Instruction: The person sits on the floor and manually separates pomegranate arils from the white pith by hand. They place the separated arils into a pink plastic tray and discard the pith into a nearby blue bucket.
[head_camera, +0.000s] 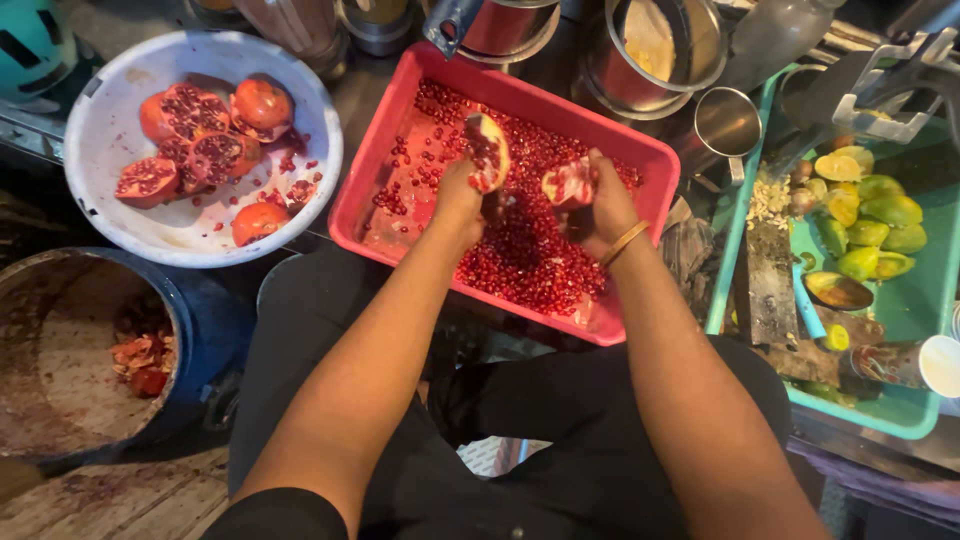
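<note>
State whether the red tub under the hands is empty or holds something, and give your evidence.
Not empty. The red tub holds loose pomegranate seeds across much of its floor; its near left corner shows bare, wet plastic.

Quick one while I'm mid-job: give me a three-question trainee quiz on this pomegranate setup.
1. True or false: each hand holds a piece of pomegranate over the red tray.
2. Which container holds the cut pomegranate halves? A) white bowl B) green tray C) steel cup
3. Fill in: the discarded peels lie in the blue ____ at lower left.

Key:
1. True: left hand and right hand each hold a piece.
2. A, the white bowl.
3. Bucket.
</note>
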